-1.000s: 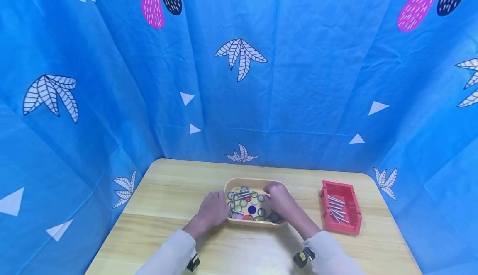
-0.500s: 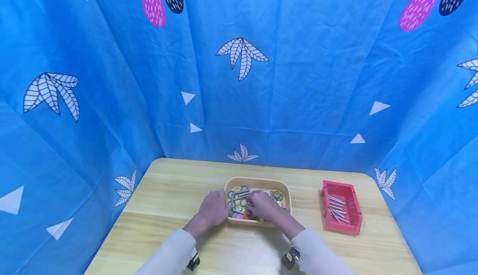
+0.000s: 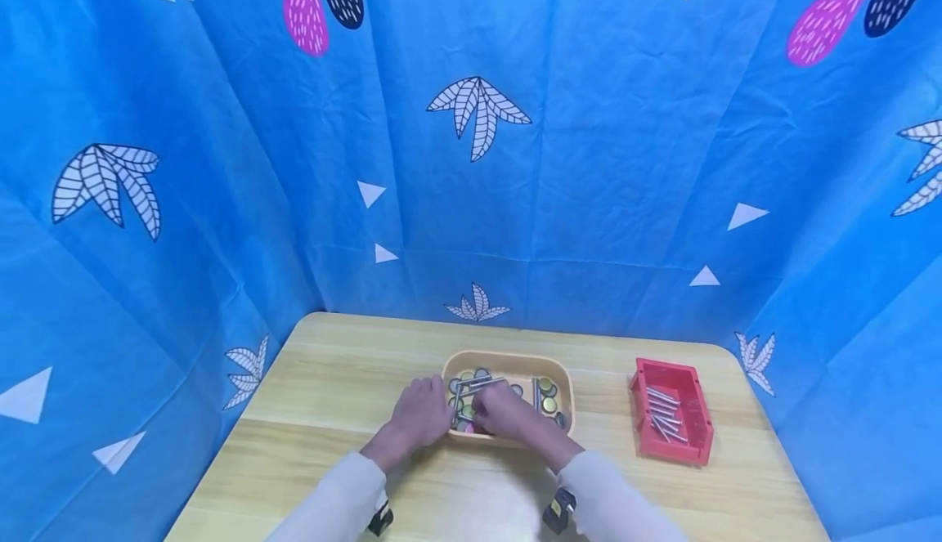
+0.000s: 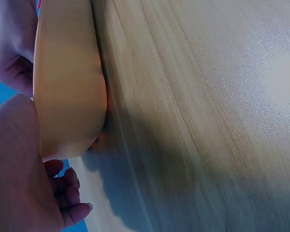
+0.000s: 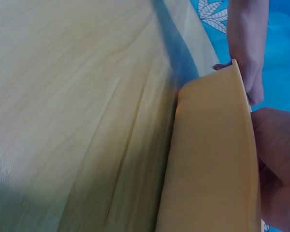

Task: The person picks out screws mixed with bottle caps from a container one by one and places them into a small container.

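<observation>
Head view: the tan tray [image 3: 508, 354] sits bottom centre of the frame, with round caps [image 3: 549, 404] and long silver screws [image 3: 536, 393] mixed up in it. Looks to me like the step is fishing around in that mess by feel. I'd come down from above with just the fingertips and slide whatever's wanted clear of the caps before lifting, since a screw could easily drag a neighbour along. Also worth keeping the knuckles high so they don't block the view, because right now they hide a good chunk of the middle.

Pose-wise, the left hand [image 3: 423, 411] grips the tray's left end, thumb side over the rim and fingers curled below, which should keep it steady. The right hand [image 3: 503, 413] is palm down inside the tray, forearm slanting in from the lower right. Its fingers bend down out of sight, so I can't tell whether they're pinching anything. Over at lower right, the red bin [image 3: 673, 450] holds a bunch of similar screws [image 3: 666, 421], well apart from both hands.
</observation>
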Demonstrator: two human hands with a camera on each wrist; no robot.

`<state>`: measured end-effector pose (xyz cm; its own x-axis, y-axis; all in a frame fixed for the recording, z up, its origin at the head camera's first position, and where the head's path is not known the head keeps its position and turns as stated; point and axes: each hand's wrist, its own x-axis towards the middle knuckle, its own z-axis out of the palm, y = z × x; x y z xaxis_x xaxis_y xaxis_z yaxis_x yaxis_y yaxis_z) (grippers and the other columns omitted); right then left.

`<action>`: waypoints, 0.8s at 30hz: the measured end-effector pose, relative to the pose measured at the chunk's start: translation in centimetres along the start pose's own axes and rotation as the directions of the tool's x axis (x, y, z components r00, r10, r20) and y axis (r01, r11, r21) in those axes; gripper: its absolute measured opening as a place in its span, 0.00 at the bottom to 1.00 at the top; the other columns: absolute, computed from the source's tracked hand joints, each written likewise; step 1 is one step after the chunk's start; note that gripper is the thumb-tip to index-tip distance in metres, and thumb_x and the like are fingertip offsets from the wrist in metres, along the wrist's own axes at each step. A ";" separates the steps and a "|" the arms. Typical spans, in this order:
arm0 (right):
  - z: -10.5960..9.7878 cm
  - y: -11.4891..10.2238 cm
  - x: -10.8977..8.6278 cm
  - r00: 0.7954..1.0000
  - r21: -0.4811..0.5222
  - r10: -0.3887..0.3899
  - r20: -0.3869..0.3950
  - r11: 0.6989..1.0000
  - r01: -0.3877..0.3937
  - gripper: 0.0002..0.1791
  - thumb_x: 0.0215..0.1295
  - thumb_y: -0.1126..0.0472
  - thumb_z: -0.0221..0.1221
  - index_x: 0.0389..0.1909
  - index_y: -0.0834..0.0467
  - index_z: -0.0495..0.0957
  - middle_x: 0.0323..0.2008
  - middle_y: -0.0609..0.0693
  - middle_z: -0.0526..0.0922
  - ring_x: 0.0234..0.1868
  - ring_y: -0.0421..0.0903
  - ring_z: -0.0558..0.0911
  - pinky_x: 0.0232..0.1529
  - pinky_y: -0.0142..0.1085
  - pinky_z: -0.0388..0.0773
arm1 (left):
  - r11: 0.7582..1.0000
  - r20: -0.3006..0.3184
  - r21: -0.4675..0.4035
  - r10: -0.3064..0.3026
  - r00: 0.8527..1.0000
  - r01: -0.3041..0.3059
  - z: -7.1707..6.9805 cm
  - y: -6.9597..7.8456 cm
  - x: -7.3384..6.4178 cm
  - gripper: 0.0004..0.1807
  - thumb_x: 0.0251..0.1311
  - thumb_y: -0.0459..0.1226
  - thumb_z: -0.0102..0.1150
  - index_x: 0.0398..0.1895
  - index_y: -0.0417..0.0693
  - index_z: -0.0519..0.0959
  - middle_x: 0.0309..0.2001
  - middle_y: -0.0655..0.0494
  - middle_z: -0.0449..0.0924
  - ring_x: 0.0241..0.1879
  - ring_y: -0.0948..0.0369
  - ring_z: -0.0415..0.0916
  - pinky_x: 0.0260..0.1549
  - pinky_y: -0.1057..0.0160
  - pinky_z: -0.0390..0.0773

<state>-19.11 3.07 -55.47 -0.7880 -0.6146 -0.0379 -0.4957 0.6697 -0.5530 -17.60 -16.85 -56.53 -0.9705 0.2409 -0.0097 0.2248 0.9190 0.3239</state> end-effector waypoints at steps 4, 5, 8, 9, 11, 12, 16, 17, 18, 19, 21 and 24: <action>0.6 0.2 0.4 1.000 -0.037 -0.023 -0.007 0.999 0.023 0.07 0.62 0.66 0.66 0.25 0.54 0.87 0.18 0.39 0.79 0.19 0.32 0.72 0.24 0.25 0.74 | 1.000 -0.007 0.002 0.009 1.000 -0.009 0.1 -0.1 0.1 0.13 0.62 0.42 0.59 0.37 0.41 0.71 0.27 0.52 0.68 0.27 0.56 0.65 0.26 0.60 0.65; 0.7 0.3 0.4 1.000 -0.034 -0.022 -0.004 0.999 0.022 0.07 0.62 0.66 0.65 0.26 0.54 0.87 0.18 0.39 0.80 0.20 0.32 0.72 0.24 0.24 0.74 | 1.000 -0.011 0.002 0.014 1.000 -0.014 0.3 -0.2 0.1 0.13 0.62 0.42 0.59 0.37 0.41 0.71 0.27 0.52 0.68 0.27 0.56 0.65 0.26 0.60 0.64; 0.9 0.4 0.6 0.999 -0.069 -0.038 -0.002 0.997 0.038 0.06 0.61 0.66 0.66 0.26 0.54 0.87 0.20 0.40 0.81 0.21 0.32 0.73 0.26 0.24 0.74 | 1.000 -0.013 0.001 0.013 1.000 -0.013 0.5 -0.4 0.1 0.13 0.62 0.42 0.59 0.37 0.41 0.71 0.27 0.53 0.68 0.27 0.56 0.64 0.26 0.61 0.64; 0.9 0.3 0.6 0.999 -0.066 -0.035 0.004 0.997 0.035 0.06 0.61 0.66 0.66 0.27 0.54 0.87 0.20 0.40 0.82 0.21 0.32 0.73 0.27 0.24 0.75 | 1.000 -0.016 -0.001 0.013 1.000 -0.013 0.6 -0.4 0.1 0.13 0.62 0.42 0.59 0.37 0.41 0.71 0.27 0.53 0.68 0.27 0.56 0.64 0.26 0.61 0.64; 1.0 0.2 0.6 0.999 -0.070 -0.028 0.016 0.997 0.029 0.05 0.60 0.66 0.67 0.28 0.54 0.88 0.22 0.41 0.84 0.22 0.32 0.74 0.28 0.24 0.75 | 1.000 -0.022 -0.010 0.013 1.000 -0.013 0.5 -0.4 0.0 0.13 0.61 0.42 0.58 0.36 0.42 0.71 0.27 0.53 0.68 0.27 0.56 0.64 0.26 0.60 0.63; 1.0 0.2 0.7 0.999 -0.084 -0.031 0.016 0.996 0.032 0.05 0.60 0.65 0.68 0.28 0.53 0.88 0.22 0.41 0.84 0.22 0.32 0.74 0.28 0.24 0.75 | 1.000 -0.026 -0.010 0.012 1.000 -0.012 0.4 -0.3 0.0 0.12 0.60 0.42 0.58 0.36 0.42 0.71 0.27 0.53 0.68 0.27 0.56 0.64 0.26 0.60 0.63; 0.9 -0.1 0.9 0.999 -0.089 -0.033 0.028 0.995 0.035 0.04 0.60 0.65 0.70 0.27 0.54 0.88 0.21 0.42 0.84 0.21 0.32 0.74 0.26 0.24 0.75 | 1.000 -0.041 -0.019 0.019 0.999 -0.020 0.1 -0.3 0.0 0.13 0.59 0.42 0.58 0.35 0.41 0.71 0.27 0.52 0.68 0.27 0.56 0.64 0.25 0.59 0.63; 0.9 -0.1 1.0 0.999 -0.092 -0.034 0.030 0.995 0.037 0.04 0.60 0.65 0.70 0.27 0.54 0.88 0.21 0.41 0.84 0.20 0.33 0.73 0.25 0.24 0.74 | 1.000 -0.037 -0.020 0.018 0.999 -0.019 0.0 -0.2 0.0 0.13 0.59 0.42 0.58 0.36 0.40 0.71 0.27 0.52 0.68 0.27 0.56 0.64 0.26 0.59 0.63; 0.9 -0.2 1.0 0.999 -0.088 -0.033 0.037 0.995 0.036 0.04 0.60 0.64 0.70 0.27 0.55 0.88 0.20 0.41 0.83 0.20 0.33 0.73 0.25 0.24 0.74 | 1.000 -0.033 -0.021 0.017 0.999 -0.018 0.0 -0.2 -0.1 0.13 0.60 0.42 0.58 0.36 0.40 0.71 0.27 0.52 0.68 0.27 0.56 0.64 0.26 0.59 0.64; 0.9 -0.3 1.1 0.999 -0.088 -0.029 0.042 0.996 0.033 0.04 0.60 0.64 0.71 0.27 0.55 0.87 0.20 0.41 0.82 0.20 0.33 0.73 0.25 0.24 0.74 | 1.000 -0.031 -0.022 0.019 0.999 -0.020 -0.1 -0.2 -0.1 0.14 0.60 0.42 0.58 0.36 0.39 0.71 0.27 0.51 0.68 0.27 0.56 0.64 0.25 0.59 0.64; 1.0 -0.3 1.2 0.998 -0.083 -0.015 0.056 0.996 0.019 0.04 0.60 0.63 0.71 0.27 0.55 0.87 0.19 0.41 0.81 0.20 0.33 0.73 0.25 0.24 0.74 | 0.999 -0.024 -0.029 0.021 0.999 -0.022 -0.1 -0.1 -0.2 0.14 0.60 0.41 0.59 0.36 0.39 0.71 0.27 0.51 0.68 0.27 0.55 0.64 0.26 0.59 0.64; 1.1 -0.4 1.3 0.998 -0.086 -0.001 0.070 0.996 0.008 0.05 0.59 0.61 0.72 0.26 0.54 0.86 0.19 0.40 0.80 0.20 0.33 0.73 0.26 0.24 0.75 | 1.000 -0.019 -0.011 0.025 1.000 -0.025 -0.1 -0.1 -0.2 0.14 0.61 0.41 0.58 0.37 0.39 0.71 0.28 0.51 0.67 0.27 0.56 0.64 0.26 0.59 0.64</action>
<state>-19.54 1.52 -56.23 -0.7597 -0.6433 -0.0954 -0.5313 0.6986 -0.4793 -17.41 -17.06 -56.51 -0.9660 0.2578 0.0165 0.2483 0.9090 0.3348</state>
